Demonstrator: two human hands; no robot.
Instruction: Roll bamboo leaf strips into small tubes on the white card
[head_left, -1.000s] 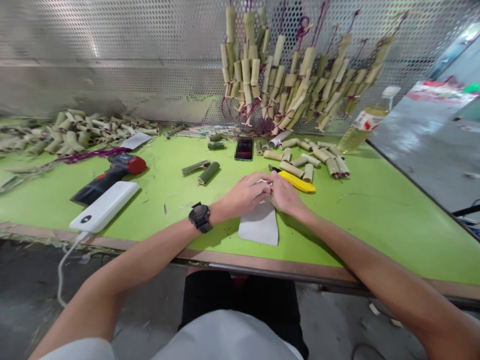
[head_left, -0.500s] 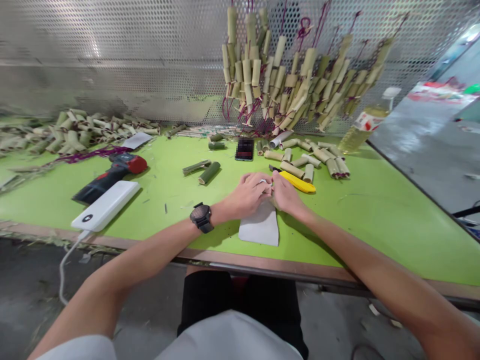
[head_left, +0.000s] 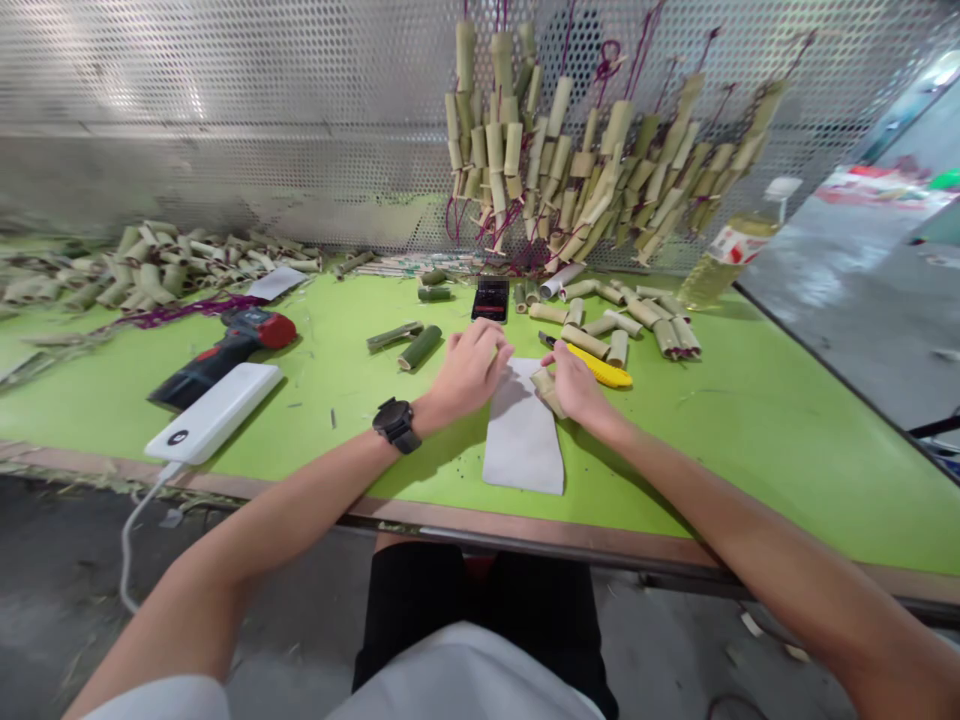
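Note:
A pale, stiff-looking sheet (head_left: 523, 450) lies on the green table, close to its front edge. My right hand (head_left: 576, 388) is closed around a short bamboo tube (head_left: 546, 388) and holds it slanted over the sheet's right side. My left hand (head_left: 471, 368), palm down, is at the sheet's upper left with loosely bent fingers; I see nothing in it. The undersides of its fingers are hidden. Just beyond my right hand lies a yellow utility knife (head_left: 600, 368).
Cut bamboo pieces (head_left: 585, 340) and a phone (head_left: 490, 300) lie beyond my hands. Left are a cordless drill (head_left: 225, 350), a power bank (head_left: 214, 410) and a bamboo pile (head_left: 142, 265). Bamboo strings (head_left: 495, 150) hang behind; an oil bottle (head_left: 724, 260) stands right.
My hands were together over the sheet's upper part. My left hand has moved away to the left, uncovering the sheet and the bamboo tube in my right hand.

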